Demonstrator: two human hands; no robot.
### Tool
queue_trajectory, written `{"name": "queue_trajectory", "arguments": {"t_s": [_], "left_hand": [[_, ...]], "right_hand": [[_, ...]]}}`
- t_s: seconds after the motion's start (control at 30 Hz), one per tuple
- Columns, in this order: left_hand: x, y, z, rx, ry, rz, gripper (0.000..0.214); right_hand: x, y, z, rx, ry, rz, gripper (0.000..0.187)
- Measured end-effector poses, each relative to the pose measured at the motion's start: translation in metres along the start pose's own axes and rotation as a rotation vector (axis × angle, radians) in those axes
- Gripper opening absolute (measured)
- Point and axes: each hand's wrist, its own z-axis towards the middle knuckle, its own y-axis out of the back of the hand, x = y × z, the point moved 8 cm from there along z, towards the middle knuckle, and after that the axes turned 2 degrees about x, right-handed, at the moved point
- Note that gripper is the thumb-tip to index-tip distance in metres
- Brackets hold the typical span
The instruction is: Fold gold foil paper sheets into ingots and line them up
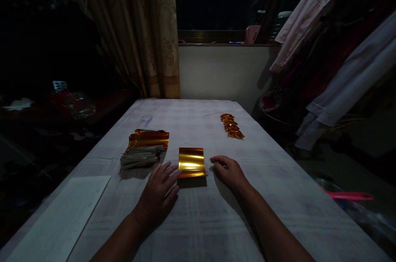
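Observation:
A square gold foil sheet [191,159] lies on the cloth-covered table, its near edge slightly raised over a shadow. At its left edge rests my left hand [161,183], open, with fingers spread and the fingertips by the foil. To the right of the sheet, a small gap away, is my right hand [227,170]; its fingers are curled together and nothing shows in them. Left of the sheet lies a stack of gold foil sheets [151,139], with a bundle of greyish folded paper edges [142,158] in front. Farther right sits a row of folded gold foil pieces [231,125].
A white board or sheet [62,216] lies at the table's near left. Behind the table are a curtain [154,39], a pale wall [222,72] and a sill with a pink cup [252,34]. Clothes [349,80] hang at the right, above a pink handle [349,196].

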Motion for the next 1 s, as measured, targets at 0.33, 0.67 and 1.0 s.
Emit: {"name": "queue_trajectory", "arguments": {"t_s": [0.33,0.67,1.0], "left_hand": [[0.002,-0.018,0.016,-0.001,0.116,-0.170,0.021],[0.011,-0.013,0.010,-0.101,0.172,-0.237,0.040],[0.018,-0.012,0.004,-0.060,0.388,-0.532,0.035]], "right_hand": [[0.032,-0.020,-0.031,0.083,0.550,-0.225,0.023],[0.050,-0.016,-0.034,0.046,0.573,-0.020,0.012],[0.030,-0.005,-0.022,-0.020,0.020,0.537,0.039]]}}
